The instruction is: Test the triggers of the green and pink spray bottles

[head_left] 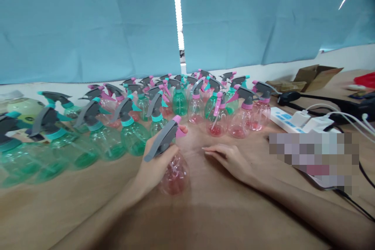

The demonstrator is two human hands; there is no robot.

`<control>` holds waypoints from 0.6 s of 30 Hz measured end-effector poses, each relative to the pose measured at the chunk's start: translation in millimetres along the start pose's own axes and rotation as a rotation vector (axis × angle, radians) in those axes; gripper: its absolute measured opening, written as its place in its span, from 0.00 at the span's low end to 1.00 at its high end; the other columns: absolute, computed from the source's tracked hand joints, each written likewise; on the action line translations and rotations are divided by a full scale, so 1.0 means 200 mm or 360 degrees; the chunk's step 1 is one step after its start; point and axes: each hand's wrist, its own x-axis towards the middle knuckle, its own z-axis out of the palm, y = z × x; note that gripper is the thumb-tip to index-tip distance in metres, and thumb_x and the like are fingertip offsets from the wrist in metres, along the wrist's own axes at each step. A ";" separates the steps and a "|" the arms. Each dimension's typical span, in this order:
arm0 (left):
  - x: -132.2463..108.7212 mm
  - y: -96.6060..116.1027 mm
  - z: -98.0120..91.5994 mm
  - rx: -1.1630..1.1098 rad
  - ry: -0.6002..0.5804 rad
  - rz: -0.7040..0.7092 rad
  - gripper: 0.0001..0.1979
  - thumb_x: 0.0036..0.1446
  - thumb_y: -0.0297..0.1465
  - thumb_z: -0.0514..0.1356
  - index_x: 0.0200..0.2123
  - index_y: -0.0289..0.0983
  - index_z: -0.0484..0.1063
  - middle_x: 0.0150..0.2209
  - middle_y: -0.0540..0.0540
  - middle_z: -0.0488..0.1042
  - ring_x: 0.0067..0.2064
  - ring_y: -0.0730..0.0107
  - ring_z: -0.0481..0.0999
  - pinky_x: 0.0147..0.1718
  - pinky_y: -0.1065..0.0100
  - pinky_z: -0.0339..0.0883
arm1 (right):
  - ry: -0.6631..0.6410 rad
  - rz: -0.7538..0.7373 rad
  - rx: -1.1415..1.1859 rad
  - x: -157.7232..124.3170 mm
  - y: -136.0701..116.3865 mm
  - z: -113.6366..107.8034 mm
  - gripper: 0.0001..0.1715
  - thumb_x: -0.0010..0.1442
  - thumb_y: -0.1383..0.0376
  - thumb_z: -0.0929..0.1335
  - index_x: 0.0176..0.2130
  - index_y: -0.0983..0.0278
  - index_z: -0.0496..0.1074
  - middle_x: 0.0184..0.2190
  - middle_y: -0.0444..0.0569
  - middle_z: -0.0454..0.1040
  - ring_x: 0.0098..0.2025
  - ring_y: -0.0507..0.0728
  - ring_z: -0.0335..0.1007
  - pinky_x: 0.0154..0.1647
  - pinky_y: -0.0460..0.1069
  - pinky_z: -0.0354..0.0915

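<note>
Pink-tinted transparent plastic formed the body of the trigger spray bottle grasped in the left hand. Fingers wrapped the neck, beneath the grey spray head; presumably this narrower part gave a surer hold than the round, slick body. Location: in front of the person, on the near side of the massed bottles, roughly upright. Contact between base and tabletop could not be told. Right hand: holding nothing, fingers extended, low by the tabletop, to the right of the bottle.

Green spray bottles with turquoise collars stood in a row at left; pink spray bottles stood ahead and to the right, with both colours mixed farther back. Close spacing probably economised on table room.

Writing: no label was made out on the held bottle. Blue markings on the white power strip were too blurred to read. Pixelation masked whatever lay nearer the person, so any lettering there was lost.
</note>
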 end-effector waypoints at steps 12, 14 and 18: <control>0.01 0.01 0.00 -0.0095 -0.0054 0.0099 0.12 0.46 0.27 0.56 0.34 0.41 0.76 0.33 0.50 0.76 0.32 0.67 0.70 0.32 0.67 0.64 | 0.0120 -0.0035 0.0008 0.00 0.03 -0.01 0.10 0.62 0.58 0.67 0.33 0.60 0.74 0.33 0.48 0.78 0.34 0.57 0.75 0.35 0.52 0.70; 0.01 0.01 0.00 -0.0096 -0.0042 0.0122 0.11 0.45 0.26 0.55 0.32 0.42 0.75 0.31 0.52 0.74 0.29 0.69 0.68 0.29 0.68 0.62 | 0.0112 -0.0041 0.0015 0.00 0.02 -0.01 0.09 0.61 0.59 0.67 0.33 0.60 0.74 0.32 0.48 0.78 0.34 0.56 0.75 0.34 0.51 0.70; 0.01 0.01 0.00 -0.0057 -0.0014 0.0084 0.09 0.43 0.27 0.54 0.28 0.42 0.73 0.21 0.55 0.64 0.21 0.74 0.58 0.21 0.70 0.56 | 0.0087 -0.0035 0.0005 0.00 0.03 -0.01 0.08 0.62 0.61 0.67 0.34 0.60 0.76 0.34 0.47 0.79 0.36 0.57 0.76 0.37 0.52 0.71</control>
